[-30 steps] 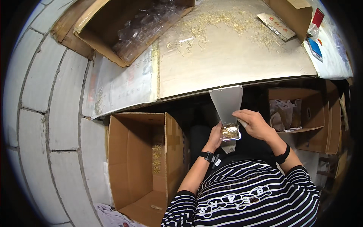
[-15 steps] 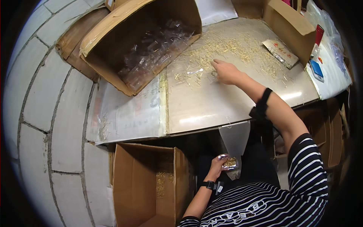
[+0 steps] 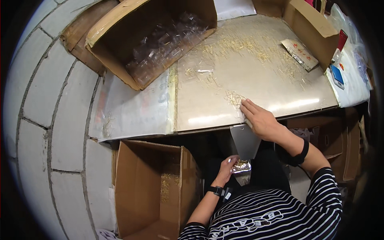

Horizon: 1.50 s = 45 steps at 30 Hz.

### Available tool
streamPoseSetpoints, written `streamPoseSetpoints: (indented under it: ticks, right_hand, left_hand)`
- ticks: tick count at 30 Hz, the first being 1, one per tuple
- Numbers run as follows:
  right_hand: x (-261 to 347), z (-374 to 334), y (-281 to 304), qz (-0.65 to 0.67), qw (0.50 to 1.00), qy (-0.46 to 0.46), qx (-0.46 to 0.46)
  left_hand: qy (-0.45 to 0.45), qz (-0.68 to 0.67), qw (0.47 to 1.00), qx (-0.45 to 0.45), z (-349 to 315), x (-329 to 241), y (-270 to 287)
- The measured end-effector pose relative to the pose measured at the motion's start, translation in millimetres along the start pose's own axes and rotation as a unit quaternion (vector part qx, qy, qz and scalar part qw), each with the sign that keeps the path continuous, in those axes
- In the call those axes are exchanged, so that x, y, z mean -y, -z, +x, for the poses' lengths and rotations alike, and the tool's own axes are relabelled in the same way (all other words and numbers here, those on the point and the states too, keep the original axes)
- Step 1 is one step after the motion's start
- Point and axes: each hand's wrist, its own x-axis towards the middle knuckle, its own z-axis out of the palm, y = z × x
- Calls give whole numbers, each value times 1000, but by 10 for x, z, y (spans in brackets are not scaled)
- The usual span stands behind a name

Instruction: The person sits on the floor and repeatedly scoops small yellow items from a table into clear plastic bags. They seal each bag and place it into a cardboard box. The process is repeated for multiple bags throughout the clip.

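Observation:
My right hand point(image 3: 262, 122) lies low over the near edge of the table, fingers stretched out with the tips against a small heap of thin gold-coloured pins point(image 3: 234, 97). Many more such pins are spread across the tabletop point(image 3: 224, 110) toward the back. Below the edge hangs a grey translucent plastic chute point(image 3: 245, 140), partly under my right hand. At its lower end my left hand point(image 3: 226, 170) is closed around a small clear plastic box point(image 3: 241, 167) with gold pins in it.
An open carton point(image 3: 136, 86) full of clear plastic boxes point(image 3: 168, 44) lies at the back left. A deep carton point(image 3: 140, 188) with pins inside stands below left. A flat printed packet point(image 3: 299, 54), a cardboard piece point(image 3: 312, 24) and a blue device point(image 3: 337, 75) are at the right.
My right hand has come from the scattered pins toward the near edge, and a small heap of pins now lies at its fingertips. My left hand still holds the box under the chute.

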Motion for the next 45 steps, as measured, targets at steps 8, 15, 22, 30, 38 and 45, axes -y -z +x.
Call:
streamPoseSetpoints:
  ticks: [8,15,22,30,38,45]
  right_hand:
    - [67,20,-75,31,997,18,-74]
    - [503,-680,38,40,996,-24,-72]
    - [482,-1349,204,166,981,-91,-49]
    - [452,-1609,0,237,966,-101,5]
    - [724,-1493,-231,253,966,-38,-32]
    - [961,-1399,-287,192,978,78,-13]
  left_hand:
    - [32,37,999,-21,88,23,-313]
    - [15,25,999,-25,99,-8,-384]
    - [-18,20,1000,5,92,33,-382]
    - [49,10,996,70,-115,24,-203]
    - [8,78,997,29,-570,-381,-496]
    - [-102,-17,995,6,-629,-483,-621]
